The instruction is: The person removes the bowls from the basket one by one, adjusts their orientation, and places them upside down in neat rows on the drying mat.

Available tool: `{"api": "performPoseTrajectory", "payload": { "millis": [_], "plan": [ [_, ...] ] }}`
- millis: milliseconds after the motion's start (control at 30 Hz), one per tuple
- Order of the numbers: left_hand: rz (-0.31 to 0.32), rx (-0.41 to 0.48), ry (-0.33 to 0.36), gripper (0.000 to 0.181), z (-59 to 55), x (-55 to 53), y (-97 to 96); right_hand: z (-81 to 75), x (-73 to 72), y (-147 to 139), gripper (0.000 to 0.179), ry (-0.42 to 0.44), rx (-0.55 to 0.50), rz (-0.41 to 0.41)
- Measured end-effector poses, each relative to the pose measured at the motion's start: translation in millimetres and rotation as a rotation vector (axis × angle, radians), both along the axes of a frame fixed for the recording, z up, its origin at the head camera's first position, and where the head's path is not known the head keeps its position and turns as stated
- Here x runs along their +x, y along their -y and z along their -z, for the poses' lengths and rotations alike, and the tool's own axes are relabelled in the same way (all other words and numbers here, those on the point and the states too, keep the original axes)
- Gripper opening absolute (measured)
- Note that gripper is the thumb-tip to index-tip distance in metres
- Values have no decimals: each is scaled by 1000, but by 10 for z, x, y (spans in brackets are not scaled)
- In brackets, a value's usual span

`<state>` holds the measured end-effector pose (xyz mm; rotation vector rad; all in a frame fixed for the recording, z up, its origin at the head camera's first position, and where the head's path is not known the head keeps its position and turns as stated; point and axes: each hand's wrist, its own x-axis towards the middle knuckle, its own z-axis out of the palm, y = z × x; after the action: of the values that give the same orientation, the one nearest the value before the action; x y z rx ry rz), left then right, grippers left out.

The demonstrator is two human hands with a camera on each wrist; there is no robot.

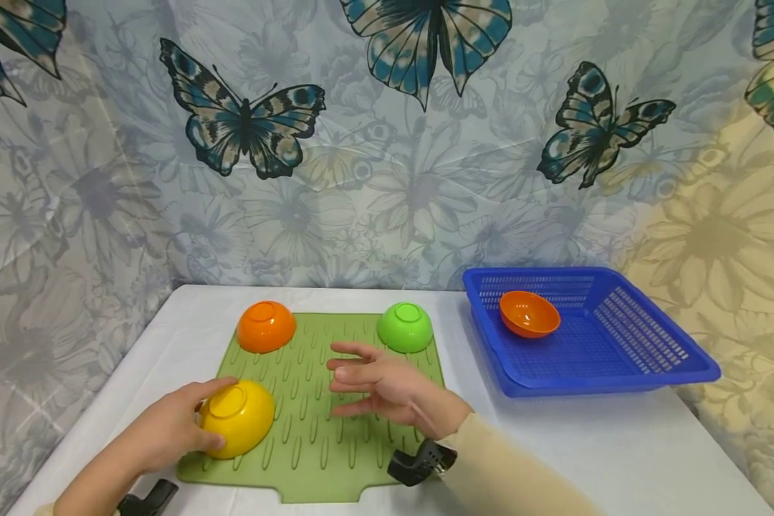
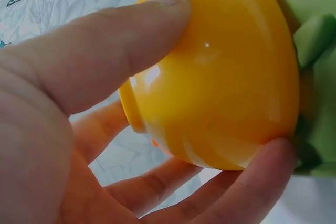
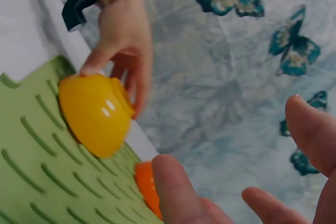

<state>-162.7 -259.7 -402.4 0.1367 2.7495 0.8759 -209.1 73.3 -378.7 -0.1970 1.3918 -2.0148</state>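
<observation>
My left hand point(image 1: 174, 426) grips a yellow bowl point(image 1: 248, 423), thumb on one side and fingers round the other. The bowl is upside down at the near left of a green ridged mat point(image 1: 322, 473). Close up in the left wrist view, the yellow bowl point(image 2: 226, 77) shows its glossy side under the thumb. Over the middle of the mat my right hand point(image 1: 387, 387) holds nothing, its fingers spread and pointing left. An orange bowl point(image 1: 266, 328) and a light green bowl point(image 1: 405, 328) sit upside down at the mat's far corners.
On the right of the white-covered table point(image 1: 555, 444) stands a blue plastic basket point(image 1: 613, 387). A smaller orange bowl point(image 1: 530, 315) lies inside it, its hollow facing up. Behind the table hangs a butterfly-patterned cloth point(image 1: 387, 201).
</observation>
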Motion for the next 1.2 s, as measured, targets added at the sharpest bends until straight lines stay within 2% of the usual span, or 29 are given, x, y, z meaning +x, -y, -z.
{"api": "performPoseTrajectory", "payload": {
  "millis": [267,467,600,733,833,900,1000,1100,1200],
  "plan": [
    [22,2,11,95,-12,-35,6,-421,47,-805,71,-72,-46,4],
    [18,23,39,97,-16,-59,14,-743,-5,-1578,67,-167,-81,84],
    [15,33,54,98,6,-69,35,-900,-113,-2127,58,-165,-153,156],
    [4,47,71,99,17,-74,53,-976,-271,-2618,39,-80,-209,253],
    [-2,52,76,99,15,-66,60,-980,-416,-2914,30,1,-166,349],
    [-4,53,78,99,11,-62,62,-958,-521,-3062,31,45,-95,405],
    [-4,56,77,99,9,-57,63,-889,-687,-3215,53,122,-5,463],
    [-3,52,73,98,9,-56,61,-790,-840,-3316,80,218,59,468],
    [-2,49,66,97,12,-54,58,-696,-940,-3379,95,343,93,475]
  ]
}}
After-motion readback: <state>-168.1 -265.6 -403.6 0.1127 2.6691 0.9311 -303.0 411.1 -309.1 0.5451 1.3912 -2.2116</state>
